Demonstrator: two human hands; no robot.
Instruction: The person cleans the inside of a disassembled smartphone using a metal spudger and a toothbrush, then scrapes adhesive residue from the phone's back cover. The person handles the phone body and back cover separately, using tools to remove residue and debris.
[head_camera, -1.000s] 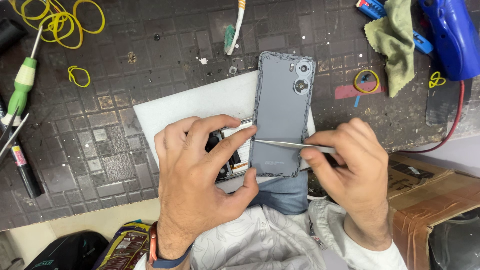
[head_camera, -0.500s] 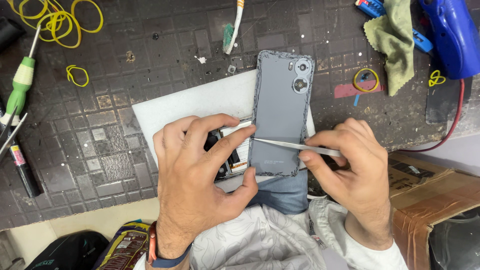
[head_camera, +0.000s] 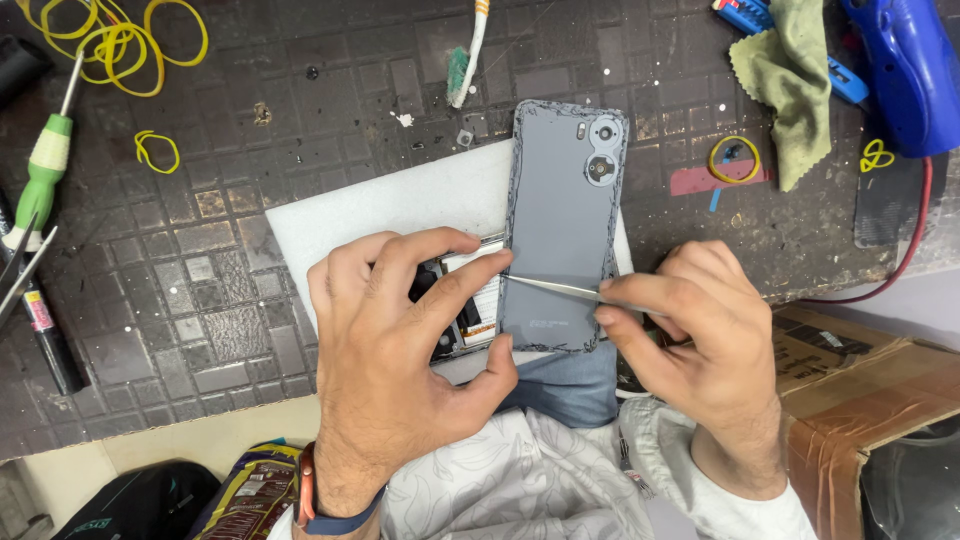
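Tweezers (head_camera: 555, 288) unmoved, pinched in right hand (head_camera: 700, 340); left hand (head_camera: 400, 350) fingers still grip back cover (head_camera: 560, 230)

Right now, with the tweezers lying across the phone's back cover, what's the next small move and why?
Probably slide the tweezers tip further along the left seam of the grey back cover. The cover already stands lifted off the phone body, the left hand steadies that edge, and the right hand pinches the tool with its tip there.
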